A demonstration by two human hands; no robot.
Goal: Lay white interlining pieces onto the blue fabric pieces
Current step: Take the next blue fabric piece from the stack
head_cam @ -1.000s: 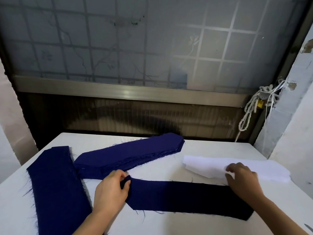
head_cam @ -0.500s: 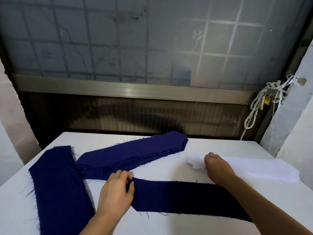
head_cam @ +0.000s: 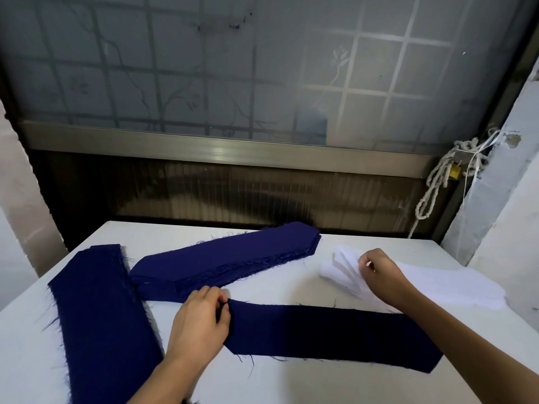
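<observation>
Pinching a white interlining piece (head_cam: 347,275) off its stack (head_cam: 443,284) with right hand (head_cam: 382,275), gripping blue strip (head_cam: 320,330) with left hand (head_cam: 201,319), probably before lifting across.

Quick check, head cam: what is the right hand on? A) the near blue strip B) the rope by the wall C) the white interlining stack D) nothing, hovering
C: the right hand pinches the fanned end of the white interlining stack, while the left hand grips the end of the near blue strip.
</observation>
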